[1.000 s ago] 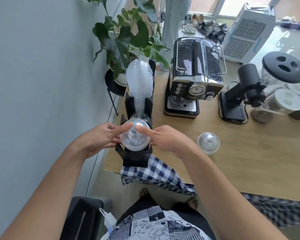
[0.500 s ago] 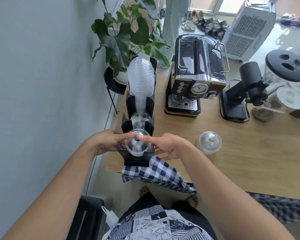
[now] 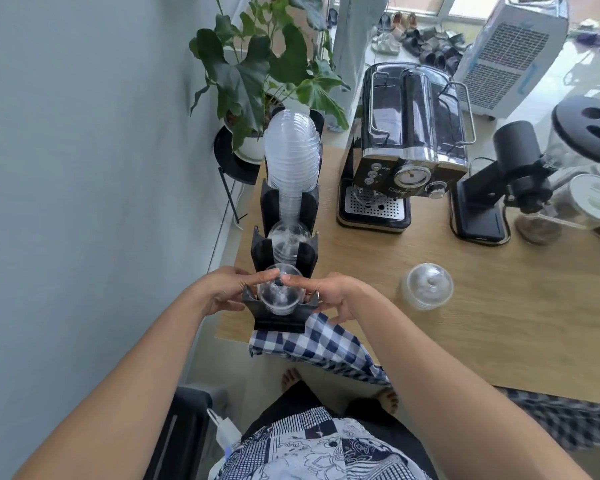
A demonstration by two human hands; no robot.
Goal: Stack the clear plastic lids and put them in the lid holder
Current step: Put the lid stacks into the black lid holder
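Note:
A black lid holder (image 3: pixel 280 318) with three slots stands at the left end of the wooden table. A stack of clear dome lids (image 3: pixel 280 292) sits in its nearest slot. My left hand (image 3: pixel 222 289) and my right hand (image 3: pixel 329 294) flank that stack, both index fingertips pressed on the top dome. The middle slot holds a short lid stack (image 3: pixel 288 239). In the far slot rises a tall lid stack (image 3: pixel 291 150). One more small stack of dome lids (image 3: pixel 426 286) rests loose on the table to the right of my right hand.
A blue checked cloth (image 3: pixel 312 344) hangs over the table's front edge under the holder. Behind stand an espresso machine (image 3: pixel 406 147), a black grinder (image 3: pixel 499 188) and jars (image 3: pixel 589 202). A potted plant (image 3: pixel 260 77) stands against the wall on the left.
Both hands have lowered the lid stack down into the holder's nearest slot; the fingertips have shifted from its sides to its top.

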